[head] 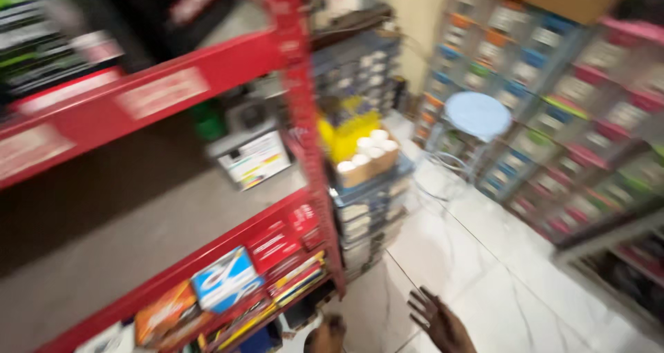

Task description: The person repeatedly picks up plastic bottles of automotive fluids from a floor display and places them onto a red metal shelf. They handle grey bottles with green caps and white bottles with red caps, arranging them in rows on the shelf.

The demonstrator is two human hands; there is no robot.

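My right hand [437, 320] shows at the bottom edge, fingers spread, holding nothing, above the white marble floor [498, 277]. Only a small part of my left hand [326, 336] is visible at the bottom edge beside the red shelf post [308, 152]; its fingers cannot be made out. The red metal shelving [138, 90] fills the left half, with a white box [252, 158] on the middle shelf and flat coloured packets [225, 280] on the lower one. The picture is blurred by motion.
A stack of small drawer units [366, 214] topped by a box of white rolls [366, 156] stands past the shelf post. A round pale blue stool [477, 114] sits in the aisle. Walls of coloured parts drawers [588, 111] line the right side.
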